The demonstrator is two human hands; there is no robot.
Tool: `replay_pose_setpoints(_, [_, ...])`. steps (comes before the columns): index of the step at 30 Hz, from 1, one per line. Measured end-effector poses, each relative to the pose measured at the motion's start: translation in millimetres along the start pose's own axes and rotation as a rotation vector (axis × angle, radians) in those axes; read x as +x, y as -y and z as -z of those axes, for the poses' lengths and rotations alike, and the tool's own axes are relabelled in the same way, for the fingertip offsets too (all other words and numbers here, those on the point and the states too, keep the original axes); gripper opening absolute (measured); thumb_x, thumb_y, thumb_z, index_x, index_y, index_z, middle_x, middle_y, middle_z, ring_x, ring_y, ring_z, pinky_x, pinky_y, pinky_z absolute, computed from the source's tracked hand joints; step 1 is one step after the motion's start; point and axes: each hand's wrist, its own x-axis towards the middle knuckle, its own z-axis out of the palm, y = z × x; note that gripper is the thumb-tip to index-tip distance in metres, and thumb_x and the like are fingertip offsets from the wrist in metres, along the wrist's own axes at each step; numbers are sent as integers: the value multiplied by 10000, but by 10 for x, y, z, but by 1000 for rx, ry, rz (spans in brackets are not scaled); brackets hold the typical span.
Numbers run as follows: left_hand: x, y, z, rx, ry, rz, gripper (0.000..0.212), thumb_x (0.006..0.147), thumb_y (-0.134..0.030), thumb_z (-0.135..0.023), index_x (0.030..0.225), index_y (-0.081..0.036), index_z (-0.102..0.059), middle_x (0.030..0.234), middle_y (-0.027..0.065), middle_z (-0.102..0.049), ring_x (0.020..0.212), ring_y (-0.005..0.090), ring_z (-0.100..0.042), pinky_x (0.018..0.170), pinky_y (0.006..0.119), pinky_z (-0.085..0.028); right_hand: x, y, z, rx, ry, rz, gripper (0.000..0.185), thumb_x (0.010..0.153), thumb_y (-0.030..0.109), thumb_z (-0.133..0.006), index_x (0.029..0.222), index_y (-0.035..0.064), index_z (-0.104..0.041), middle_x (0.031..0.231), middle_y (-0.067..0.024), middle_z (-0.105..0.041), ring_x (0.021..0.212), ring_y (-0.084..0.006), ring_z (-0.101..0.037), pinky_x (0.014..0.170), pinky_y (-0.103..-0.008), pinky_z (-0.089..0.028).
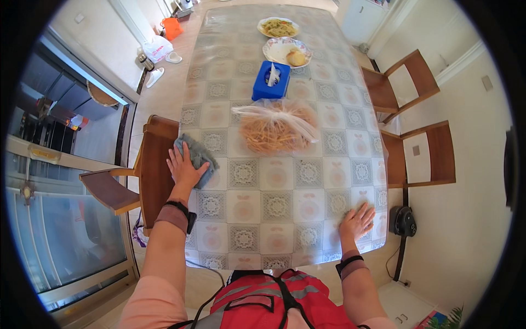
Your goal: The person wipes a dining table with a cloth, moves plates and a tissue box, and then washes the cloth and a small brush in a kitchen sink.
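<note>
My left hand [184,166] is spread over a grey-blue cloth [203,158] and presses it to the table's left edge. The dining table [276,203] wears a checked tablecloth with lace and fruit patterns under a shiny surface. Near the right edge, my right hand [356,222] rests palm down on the tablecloth, holding nothing. Between and beyond the hands lies a tied clear plastic bag [279,127] full of thin orange-brown strips. A blue tissue box [270,81] stands just behind the bag, with a tissue sticking up.
Farther back are a patterned plate [275,50] with a bun and a plate of shredded food [278,28]. A wooden chair [158,164] stands close at the left; two more, including this chair [439,154], are at the right. Slippers [155,77] and a thermos [145,61] are on the floor.
</note>
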Motion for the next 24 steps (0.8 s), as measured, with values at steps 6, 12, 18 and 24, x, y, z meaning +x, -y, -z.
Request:
replay_pose_setpoints(6, [-47, -877, 92, -79, -33, -423, 1051, 662, -640, -678, 1474, -114, -268, 1527, 196, -181, 1415, 425, -81, 1128, 558, -95, -16, 17, 16, 11, -38, 13, 591, 946, 370, -408, 1477, 148, -274, 1554, -155, -154, 1435, -303, -153, 1135, -519, -120])
replay_pose_setpoints(12, [-1057, -1683, 201, -219, 116, -640, 1051, 623, -659, -691, 1443, -106, -337, 1505, 183, -250, 1413, 397, -130, 1141, 543, -90, 6, -2, 27, -21, -6, -15, 593, 953, 392, -392, 1483, 160, -263, 1559, -133, -155, 1441, -273, -134, 1136, -507, -130])
replay_pose_setpoints(18, [-1176, -777, 226, -327, 124, -682, 1003, 588, -585, -761, 1397, -119, -394, 1491, 153, -301, 1392, 371, -222, 1137, 523, -147, 25, -34, -1, -13, 2, -18, 609, 947, 392, -398, 1490, 167, -241, 1558, -141, -155, 1442, -281, -133, 1137, -507, -118])
replay_pose_setpoints(24, [-723, 208, 182, -60, 11, -241, 1053, 651, -620, -708, 1458, -88, -290, 1520, 203, -215, 1419, 400, -123, 1136, 536, -114, 14, -18, -20, 26, -24, -5, 614, 929, 384, -431, 1479, 162, -269, 1545, -158, -182, 1437, -301, -145, 1130, -525, -127])
